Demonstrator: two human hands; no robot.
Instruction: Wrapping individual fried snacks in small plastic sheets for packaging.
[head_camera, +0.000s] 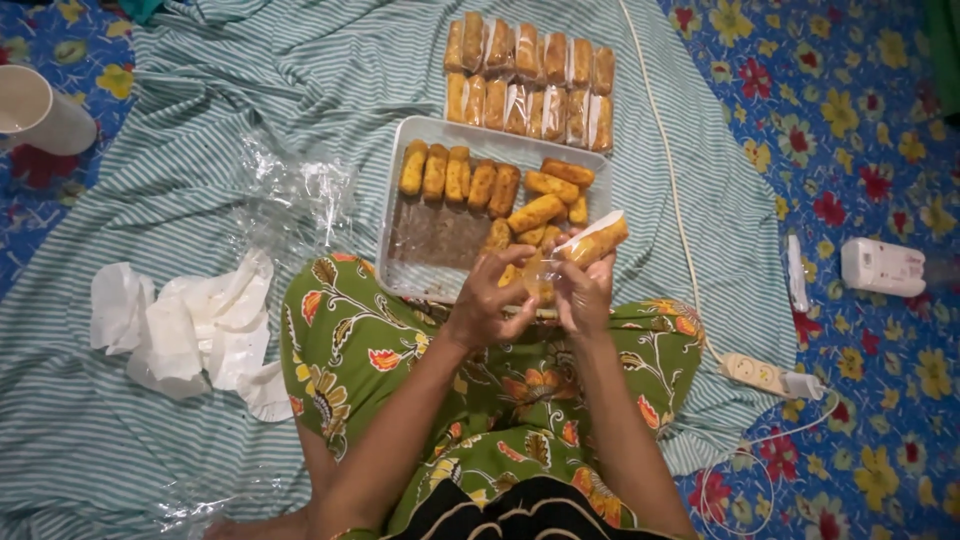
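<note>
- The roll in the wrapper (592, 243) is a long golden-brown fried piece, with a crumbed crust, inside a clear plastic sleeve that shines white along its upper edge.
- It is held tilted, its far end pointing up and to the right, above the near right corner of the tray (398, 210).
- The right hand (585, 292) is closed on the near end of this roll, with the fingers bent around the plastic.
- The left hand (490, 300) is curled just beside it, and its fingertips pinch the loose plastic at the same end; the two hands almost touch.
- The tray is pale and rectangular and lies on a striped cloth (150, 180) in front of the person's knees.
- In the tray a row of unwrapped rolls (458, 175) stands side by side at the far edge, and more lie in a loose heap on the right.
- Behind the tray, wrapped rolls (528, 82) lie in two tidy rows on the cloth.
- Loose clear wrappers (295, 195) lie left of the tray, and crumpled white paper (185, 325) is nearer to the person.
- A white cup (40, 110) is cut off at the left edge.
- The near edge of the tray is hidden behind the hands, and how the plastic end is folded cannot be made out.
</note>
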